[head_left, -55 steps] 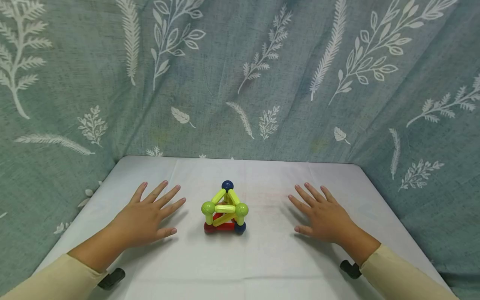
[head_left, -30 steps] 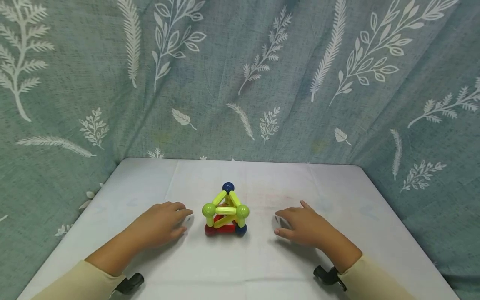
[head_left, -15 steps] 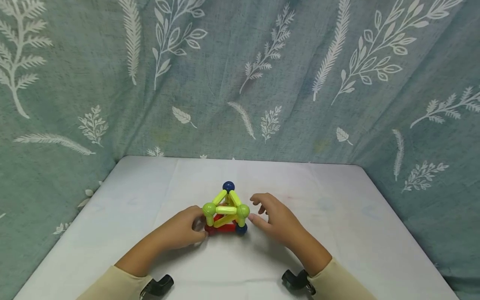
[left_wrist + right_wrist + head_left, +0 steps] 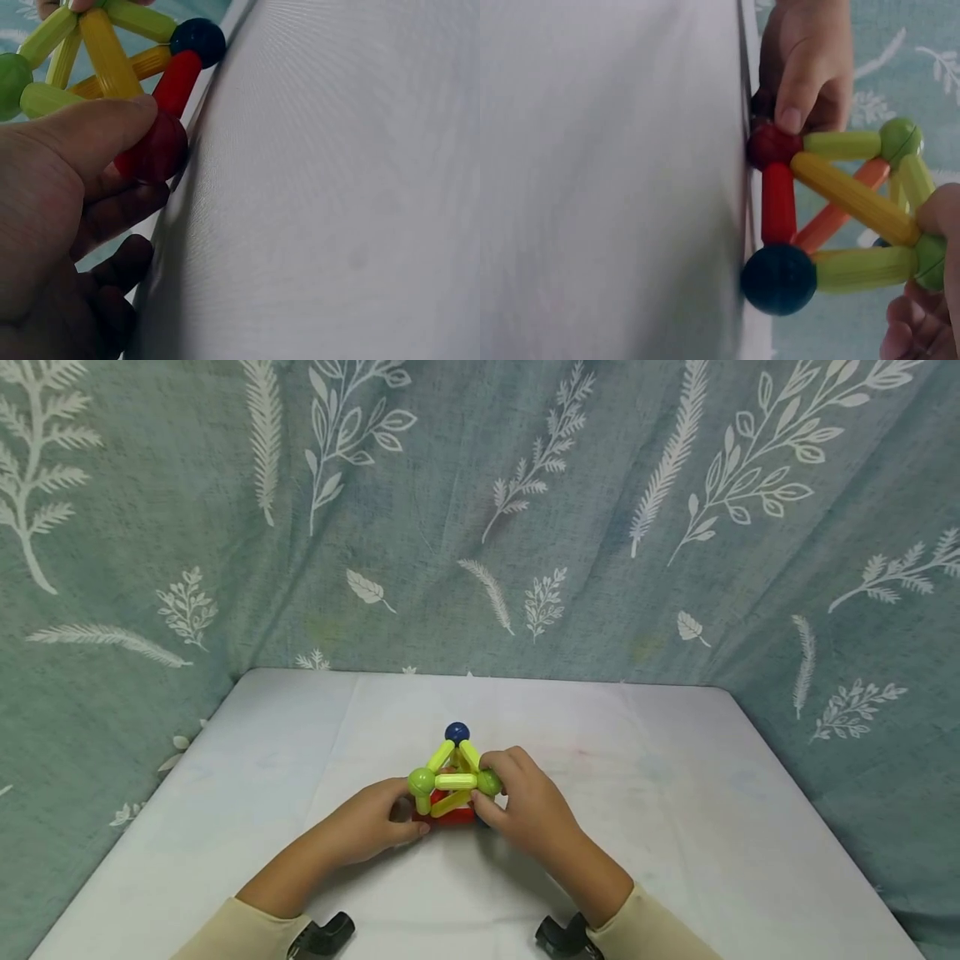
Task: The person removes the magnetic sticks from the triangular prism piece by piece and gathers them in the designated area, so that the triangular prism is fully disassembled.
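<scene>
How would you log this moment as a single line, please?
left grip: holds red ball | right grip: holds right green ball | ball-and-stick frame: on white table

The 2 round lime-green plastic balls (image 4: pixel 422 782) look smooth and glossy; the yellow plastic rod (image 4: pixel 455 782) between them is ribbed. The white, cloth-covered worktop (image 4: pixel 675 827) looks matt; beyond its far edge hangs matt, blue-green, leaf-print fabric (image 4: pixel 427 560).

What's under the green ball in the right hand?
A yellow-green rod leads down to a blue ball; a yellow rod slants down to a red ball. The tabletop beneath the blue ball is covered.
</scene>
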{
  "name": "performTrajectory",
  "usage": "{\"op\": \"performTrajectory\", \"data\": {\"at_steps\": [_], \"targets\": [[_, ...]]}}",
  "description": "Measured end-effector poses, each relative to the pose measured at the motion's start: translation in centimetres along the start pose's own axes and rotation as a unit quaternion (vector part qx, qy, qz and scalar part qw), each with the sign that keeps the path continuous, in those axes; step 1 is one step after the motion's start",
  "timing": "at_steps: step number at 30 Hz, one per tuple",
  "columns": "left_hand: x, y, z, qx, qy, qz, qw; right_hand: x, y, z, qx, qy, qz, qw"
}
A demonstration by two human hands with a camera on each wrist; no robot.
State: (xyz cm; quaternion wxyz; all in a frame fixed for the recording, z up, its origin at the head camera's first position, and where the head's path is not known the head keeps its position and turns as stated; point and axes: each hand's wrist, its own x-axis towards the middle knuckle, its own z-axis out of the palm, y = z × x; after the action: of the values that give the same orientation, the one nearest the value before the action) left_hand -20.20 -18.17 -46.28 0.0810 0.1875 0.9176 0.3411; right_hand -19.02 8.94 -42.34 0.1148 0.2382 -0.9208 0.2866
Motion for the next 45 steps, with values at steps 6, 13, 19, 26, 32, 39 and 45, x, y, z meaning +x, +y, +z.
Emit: {"op": "performTrajectory", "data": {"at_steps": [6,13,19,26,32,39,45], "targets": [[-0.1,-0.1,-0.1,-0.001,-0.003,0.011,0.9999,-0.1,-0.6,0.0,0.024,0.029,0.010,0.9992],[-0.1,-0.6,0.1,-0.004,0.001,0.009,1.0000,-0.1,-0.8,0.0,0.128,0.021,0.070,0.9890],[-0.2,-0.9,0.2,-0.001,0.000,-0.001,1.0000,0.1,-1.3,0.0,0.157,0.028,0.096,0.9825],[-0.2,-0.7,0.3,-0.007,-0.003,-0.008,0.9999,-0.1,-1.4,0.1,0.170,0.028,0.108,0.9792],[-0.2,-0.8,0.3,-0.003,0.001,-0.004,1.0000,-0.1,-1.4,0.1,0.172,0.025,0.108,0.9788],[-0.3,-1.0,0.4,-0.005,0.003,0.008,1.0000,-0.2,-1.5,0.2,0.190,0.025,0.112,0.9751],[-0.3,-0.9,0.4,-0.001,0.005,0.002,1.0000,-0.3,-1.3,0.2,0.212,0.028,0.120,0.9694]]}}
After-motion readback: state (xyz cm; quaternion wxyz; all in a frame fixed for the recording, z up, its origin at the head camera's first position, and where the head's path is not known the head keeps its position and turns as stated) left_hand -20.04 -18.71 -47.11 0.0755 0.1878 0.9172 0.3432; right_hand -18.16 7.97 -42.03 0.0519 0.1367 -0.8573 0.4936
